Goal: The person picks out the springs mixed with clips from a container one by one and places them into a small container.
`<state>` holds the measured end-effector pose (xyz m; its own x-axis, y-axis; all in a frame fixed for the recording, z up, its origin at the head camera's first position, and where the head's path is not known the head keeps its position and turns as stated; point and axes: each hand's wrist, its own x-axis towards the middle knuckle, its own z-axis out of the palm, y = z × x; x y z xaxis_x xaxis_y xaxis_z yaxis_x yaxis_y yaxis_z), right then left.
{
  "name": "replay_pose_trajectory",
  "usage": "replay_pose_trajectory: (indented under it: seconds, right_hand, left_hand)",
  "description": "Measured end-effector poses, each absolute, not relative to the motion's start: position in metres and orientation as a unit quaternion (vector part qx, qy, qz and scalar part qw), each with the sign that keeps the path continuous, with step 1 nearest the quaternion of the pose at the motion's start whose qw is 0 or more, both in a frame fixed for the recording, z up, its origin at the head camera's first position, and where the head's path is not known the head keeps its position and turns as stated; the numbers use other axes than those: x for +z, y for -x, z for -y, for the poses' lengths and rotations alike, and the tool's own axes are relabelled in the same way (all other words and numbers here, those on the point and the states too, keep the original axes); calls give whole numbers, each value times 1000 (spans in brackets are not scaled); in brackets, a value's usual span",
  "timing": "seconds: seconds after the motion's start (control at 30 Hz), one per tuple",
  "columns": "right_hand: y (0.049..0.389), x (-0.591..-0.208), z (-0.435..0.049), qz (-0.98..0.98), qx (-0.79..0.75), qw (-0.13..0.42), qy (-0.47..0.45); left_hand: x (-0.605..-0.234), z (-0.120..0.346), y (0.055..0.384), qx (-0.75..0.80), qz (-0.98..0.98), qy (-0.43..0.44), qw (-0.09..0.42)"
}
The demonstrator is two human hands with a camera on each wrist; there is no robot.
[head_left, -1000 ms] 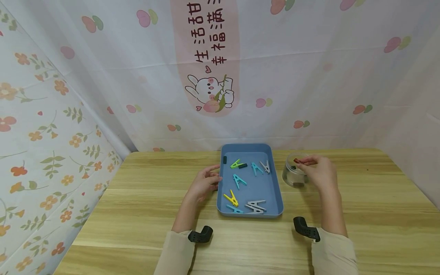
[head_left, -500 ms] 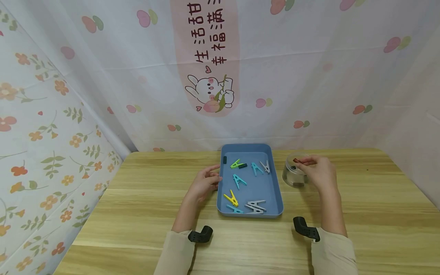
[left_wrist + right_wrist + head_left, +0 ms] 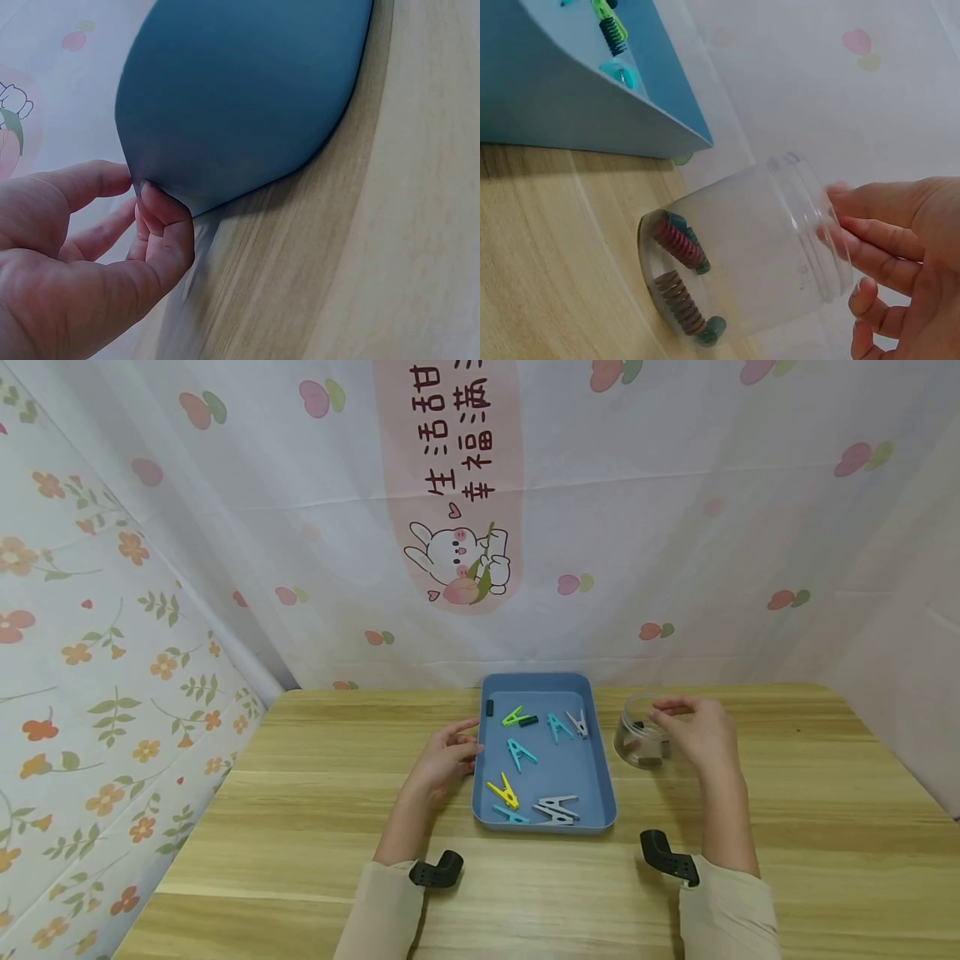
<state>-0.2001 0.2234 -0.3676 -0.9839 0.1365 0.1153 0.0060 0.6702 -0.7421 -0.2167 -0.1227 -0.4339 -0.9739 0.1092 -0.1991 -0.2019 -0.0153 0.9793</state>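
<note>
My left hand (image 3: 442, 762) is at the left side of a blue tray (image 3: 609, 797), its bent thumb and fingertips gripping the rim; in the left wrist view the tray's outer wall (image 3: 247, 90) fills much of the picture. My right hand (image 3: 701, 735) is at the mouth of a clear round jar (image 3: 633, 747) right of the tray, fingers loosely bent with nothing between them. Inside the jar, in the right wrist view, lie a red spring (image 3: 676, 241), a brown spring (image 3: 680, 301) and dark green springs (image 3: 715, 328).
The tray holds several clothespins: yellow (image 3: 505, 792), light blue (image 3: 520, 753), green (image 3: 514, 717) and grey (image 3: 557, 808). Two dark springs, one at the upper left (image 3: 490, 707), lie among them. A patterned cloth (image 3: 600, 527) hangs behind the wooden table (image 3: 315, 793).
The red spring pinched in my right hand has been let go and is now down in the jar. My left hand and the tray have hardly moved.
</note>
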Motion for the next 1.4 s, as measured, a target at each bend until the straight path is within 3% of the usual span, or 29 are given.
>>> replay_pose_trajectory:
  seconds: [0.93,1.4]
  right_hand:
    - [199,-353,-205,893,428,140,3]
    - [199,-351,-190,885,452,110,-3]
  left_hand:
    - [-434,124,218,714,-691,31,109]
    - [-433,123,217,716,-689,31,111]
